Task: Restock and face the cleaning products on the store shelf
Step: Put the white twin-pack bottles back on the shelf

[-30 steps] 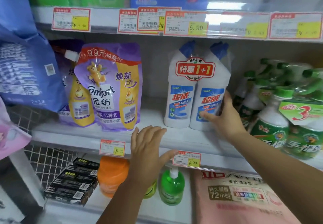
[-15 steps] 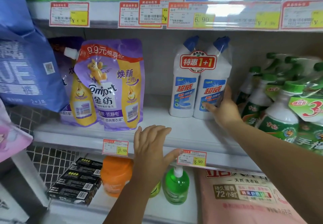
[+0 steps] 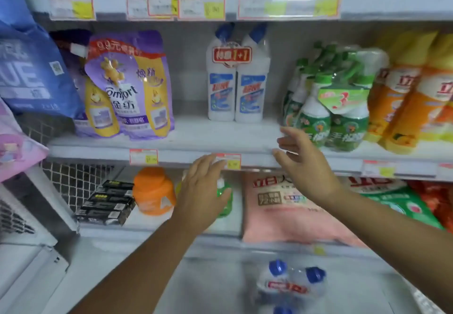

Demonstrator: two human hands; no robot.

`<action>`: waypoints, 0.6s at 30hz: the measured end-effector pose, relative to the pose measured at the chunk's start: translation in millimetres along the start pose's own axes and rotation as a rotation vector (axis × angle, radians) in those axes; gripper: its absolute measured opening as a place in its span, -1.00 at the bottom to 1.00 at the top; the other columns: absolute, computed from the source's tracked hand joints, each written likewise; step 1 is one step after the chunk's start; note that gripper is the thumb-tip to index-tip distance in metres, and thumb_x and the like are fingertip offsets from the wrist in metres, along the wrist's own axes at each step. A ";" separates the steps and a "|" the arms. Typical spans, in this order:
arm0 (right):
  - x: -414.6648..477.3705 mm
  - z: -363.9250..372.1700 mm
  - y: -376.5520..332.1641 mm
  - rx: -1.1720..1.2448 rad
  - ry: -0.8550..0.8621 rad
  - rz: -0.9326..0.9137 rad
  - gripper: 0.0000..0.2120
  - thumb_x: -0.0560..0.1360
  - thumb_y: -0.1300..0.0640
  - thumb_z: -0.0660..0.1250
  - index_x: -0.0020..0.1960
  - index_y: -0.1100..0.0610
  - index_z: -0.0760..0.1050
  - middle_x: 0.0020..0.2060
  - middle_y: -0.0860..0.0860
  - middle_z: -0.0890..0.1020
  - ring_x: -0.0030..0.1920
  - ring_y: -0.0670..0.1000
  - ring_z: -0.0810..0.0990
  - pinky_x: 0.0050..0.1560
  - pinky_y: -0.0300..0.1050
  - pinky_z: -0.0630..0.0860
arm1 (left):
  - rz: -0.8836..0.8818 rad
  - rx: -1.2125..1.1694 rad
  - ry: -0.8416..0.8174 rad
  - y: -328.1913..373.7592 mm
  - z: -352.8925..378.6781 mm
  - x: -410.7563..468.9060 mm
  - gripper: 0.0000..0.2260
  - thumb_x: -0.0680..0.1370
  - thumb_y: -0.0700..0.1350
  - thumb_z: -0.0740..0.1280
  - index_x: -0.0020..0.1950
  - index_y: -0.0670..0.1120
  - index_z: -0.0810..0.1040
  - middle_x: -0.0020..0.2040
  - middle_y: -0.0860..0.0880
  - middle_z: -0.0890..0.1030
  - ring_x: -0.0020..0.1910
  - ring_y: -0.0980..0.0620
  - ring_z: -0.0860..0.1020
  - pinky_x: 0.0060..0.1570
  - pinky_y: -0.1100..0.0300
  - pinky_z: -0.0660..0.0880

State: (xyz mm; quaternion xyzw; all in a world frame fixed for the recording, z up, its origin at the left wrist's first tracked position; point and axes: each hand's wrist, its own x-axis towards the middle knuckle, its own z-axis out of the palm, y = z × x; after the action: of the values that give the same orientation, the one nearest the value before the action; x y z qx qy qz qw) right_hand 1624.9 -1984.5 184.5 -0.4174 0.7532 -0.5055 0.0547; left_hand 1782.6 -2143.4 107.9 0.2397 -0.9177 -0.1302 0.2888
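A twin pack of white toilet-cleaner bottles [image 3: 236, 85] with blue caps and a red 1+1 label stands upright at the back of the middle shelf [image 3: 201, 139]. My right hand [image 3: 302, 160] hovers in front of the shelf edge, fingers spread and holding nothing, apart from the twin pack. Lower and to the left, my left hand [image 3: 203, 186] is held flat with fingers straight in front of a green pump bottle [image 3: 226, 203]. Another blue-capped twin pack [image 3: 291, 286] lies blurred at the bottom of the view.
Purple Comfort softener pouches [image 3: 127, 85] stand left of the twin pack. Green spray-bottle packs [image 3: 328, 107] and orange bottles [image 3: 411, 97] fill the right. Below sit an orange jug [image 3: 153, 191], black boxes [image 3: 107, 203] and a pink detergent bag [image 3: 289, 210]. A blue bag [image 3: 31, 68] hangs at left.
My right hand has let go of the twin pack and pulled back toward the shelf edge. The view has shifted down and right, showing orange bottles and another twin pack below.
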 end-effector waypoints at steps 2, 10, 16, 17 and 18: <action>-49.3 -21.7 20.7 -0.045 -0.040 0.075 -0.59 0.58 0.12 0.35 0.39 -0.01 0.37 0.08 -0.09 0.56 0.09 -0.15 0.56 0.10 -0.35 0.45 | -0.017 -0.069 -0.137 20.6 16.1 -38.7 -0.48 0.46 0.01 0.38 0.40 -0.08 0.47 0.44 -0.09 0.41 0.42 -0.12 0.35 0.44 0.15 0.18; -200.4 -55.1 132.2 -0.228 -0.320 0.566 -0.56 0.52 -0.14 0.37 0.32 -0.02 0.39 0.07 -0.05 0.58 0.03 -0.05 0.58 0.04 -0.15 0.45 | -0.379 -0.426 -0.717 76.9 81.2 -180.2 -0.57 0.49 -0.15 0.44 0.31 0.07 0.43 0.24 0.09 0.47 0.18 0.09 0.51 0.19 0.19 0.47; -248.5 -14.5 159.2 -0.114 -0.504 0.596 -0.48 0.39 -0.02 0.55 0.24 -0.13 0.38 0.09 -0.18 0.57 0.09 -0.08 0.58 0.11 -0.21 0.54 | -0.644 -0.660 -0.623 90.7 109.7 -219.9 -0.51 0.46 -0.21 0.47 0.24 0.20 0.40 0.24 0.12 0.54 0.13 0.09 0.58 0.04 0.22 0.56; -249.7 -9.0 159.6 -0.140 -0.436 0.596 -0.58 0.42 0.01 0.54 0.17 -0.12 0.41 0.03 -0.15 0.60 0.00 -0.09 0.58 0.01 -0.26 0.53 | -0.646 -0.673 -0.606 90.5 112.9 -224.2 -0.49 0.43 -0.22 0.49 0.24 0.20 0.42 0.24 0.12 0.56 0.12 0.10 0.59 0.09 0.17 0.57; -249.1 -5.7 158.9 -0.184 -0.388 0.593 -0.66 0.44 0.02 0.51 0.12 -0.10 0.44 0.00 -0.11 0.62 -0.05 -0.08 0.57 -0.06 -0.30 0.50 | -0.653 -0.678 -0.608 89.7 114.3 -226.8 -0.46 0.40 -0.20 0.50 0.26 0.20 0.43 0.24 0.12 0.58 0.12 0.10 0.60 0.13 0.10 0.58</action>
State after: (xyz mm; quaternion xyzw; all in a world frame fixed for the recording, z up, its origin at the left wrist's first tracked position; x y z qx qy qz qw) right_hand 1691.7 -1787.7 -25.6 -0.2723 0.8593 -0.3093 0.3031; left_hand 1845.1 -1938.8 -55.7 0.3570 -0.7445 -0.5639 0.0169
